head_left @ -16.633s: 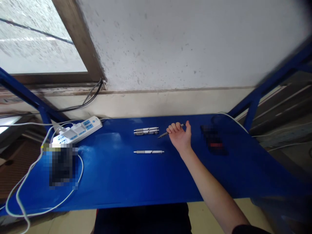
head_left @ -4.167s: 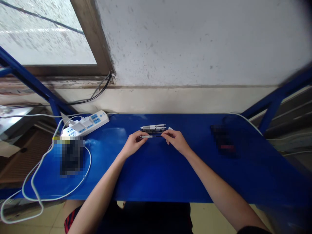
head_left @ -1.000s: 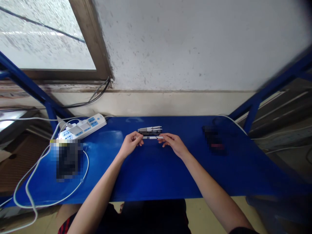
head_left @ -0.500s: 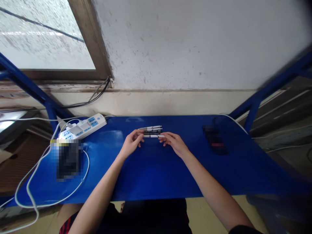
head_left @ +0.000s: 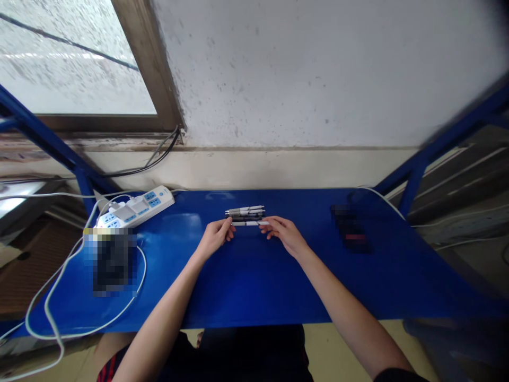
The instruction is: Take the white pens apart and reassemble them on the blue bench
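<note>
So this was the setup from my head cam: my left hand and right hand were both out in the middle of a blue metal table, pretty close together. Between them lay a white-and-silver pen, sitting level and side to side, with the left fingers on one end and the right fingers on the other. Looked like a pinch from both sides, though I couldn't tell how tight it was or whether the pen was off the table. Right behind it, just about touching, was a little row of other pens, with a dark one closest. Further left sat a white power strip with a white cable looping around a pixelated object, and off to the right was another pixelated object, too blurred to make out. Behind the table were a scuffed concrete wall and a window.
</note>
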Demonstrator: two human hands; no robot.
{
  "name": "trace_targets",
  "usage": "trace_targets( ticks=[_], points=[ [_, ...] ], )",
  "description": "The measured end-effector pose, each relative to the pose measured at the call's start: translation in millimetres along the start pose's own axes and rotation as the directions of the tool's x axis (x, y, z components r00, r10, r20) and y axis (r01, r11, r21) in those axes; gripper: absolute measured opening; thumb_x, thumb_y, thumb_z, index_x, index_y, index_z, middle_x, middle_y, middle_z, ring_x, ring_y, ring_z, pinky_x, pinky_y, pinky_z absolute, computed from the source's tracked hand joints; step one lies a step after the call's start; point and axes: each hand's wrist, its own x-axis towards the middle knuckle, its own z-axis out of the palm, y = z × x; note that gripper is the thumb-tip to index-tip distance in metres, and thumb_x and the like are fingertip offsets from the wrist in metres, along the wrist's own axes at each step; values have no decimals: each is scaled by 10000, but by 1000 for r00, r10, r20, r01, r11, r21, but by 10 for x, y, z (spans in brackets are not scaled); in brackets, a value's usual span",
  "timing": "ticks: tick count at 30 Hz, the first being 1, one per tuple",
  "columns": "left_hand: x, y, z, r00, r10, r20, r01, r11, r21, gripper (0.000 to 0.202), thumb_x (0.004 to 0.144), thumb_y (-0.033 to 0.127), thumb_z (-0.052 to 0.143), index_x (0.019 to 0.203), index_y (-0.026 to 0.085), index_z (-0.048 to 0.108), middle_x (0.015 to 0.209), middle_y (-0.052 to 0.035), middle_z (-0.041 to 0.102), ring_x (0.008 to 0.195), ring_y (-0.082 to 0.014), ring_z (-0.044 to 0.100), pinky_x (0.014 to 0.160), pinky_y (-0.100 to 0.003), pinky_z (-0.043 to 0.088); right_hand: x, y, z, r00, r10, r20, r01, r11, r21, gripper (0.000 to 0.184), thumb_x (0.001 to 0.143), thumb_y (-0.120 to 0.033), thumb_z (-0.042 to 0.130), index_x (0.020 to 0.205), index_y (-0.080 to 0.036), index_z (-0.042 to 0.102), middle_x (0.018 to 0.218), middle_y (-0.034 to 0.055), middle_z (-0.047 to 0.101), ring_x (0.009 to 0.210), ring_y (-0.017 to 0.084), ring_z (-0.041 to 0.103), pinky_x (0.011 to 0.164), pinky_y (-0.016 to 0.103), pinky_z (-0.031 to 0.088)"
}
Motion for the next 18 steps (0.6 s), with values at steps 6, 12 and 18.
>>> trace_targets(
  ticks=[6,12,18],
  points=[
    [-33,68,-12,993,111,33,-112,994,5,362,819,486,607,962,153,609,620,17,575,475,-86,480,433,-185,359,8,14,-18,1000,-9,-13,10,1000,15,301,782,-439,688,921,-174,714,862,111,735,755,200,672,577,275,481],
    [-18,16,-6,998,60,-5,-59,992,108,501,909,539,410,732,129,637,582,-26,592,484,-102,506,456,-202,369,2,16,-1,1000,-4,5,4,1000,2,322,779,-452,685,927,-167,713,865,117,734,760,205,673,578,278,484],
    [-26,30,-2,984,176,17,-176,976,125,348,843,484,572,932,154,642,663,-2,629,566,-117,556,546,-210,421,16,31,-13,1000,-14,-2,14,1000,-10,309,780,-444,685,921,-170,713,872,116,736,765,203,674,579,275,483]
  ],
)
